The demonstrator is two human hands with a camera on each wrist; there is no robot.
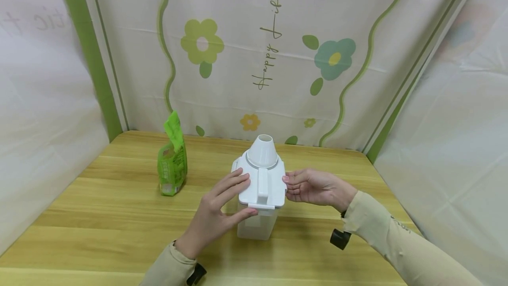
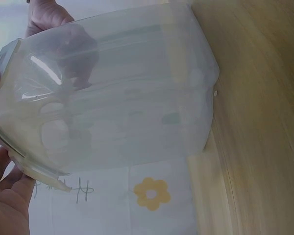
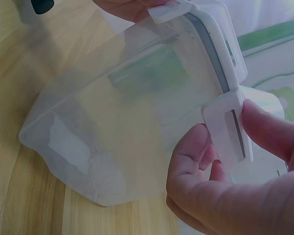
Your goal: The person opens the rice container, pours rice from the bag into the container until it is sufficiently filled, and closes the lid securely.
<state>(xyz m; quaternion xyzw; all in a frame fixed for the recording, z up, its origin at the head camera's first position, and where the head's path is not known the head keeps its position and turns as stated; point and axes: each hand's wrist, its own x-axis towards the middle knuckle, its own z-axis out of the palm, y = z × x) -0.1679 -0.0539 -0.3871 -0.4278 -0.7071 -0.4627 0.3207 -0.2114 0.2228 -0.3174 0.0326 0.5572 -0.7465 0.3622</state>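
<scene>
So the clear container [image 1: 255, 229] is standing upright right between the two hands, white lid [image 1: 274, 191] on top with a funnel-shaped spout [image 1: 263, 152] poking up just beyond the fingers. Right hand [image 1: 317, 187] is pinching the side latch [image 3: 218, 132] between thumb and fingertips. Left hand [image 1: 216, 204] isn't gripping, fingers laid fairly straight over the lid, thumb at the front clip [image 1: 261, 206]. Can't tell if any of the latches is properly seated.

IMO the trick is to keep the left hand pushing straight down so the lid stays flat, and work the latch with even pressure along its whole length. Shove it sideways and I reckon this light-looking tub could skid or tip.

Room-wise, the right hand has elbow space out to its right, up to the side curtain [image 1: 448, 153]. Left hand's got a green bag [image 1: 172, 169] off to its left, well apart, so I'd mind big swings there. Beyond both hands, the tabletop [image 1: 111, 215] ends at the back curtain [image 1: 238, 96].
</scene>
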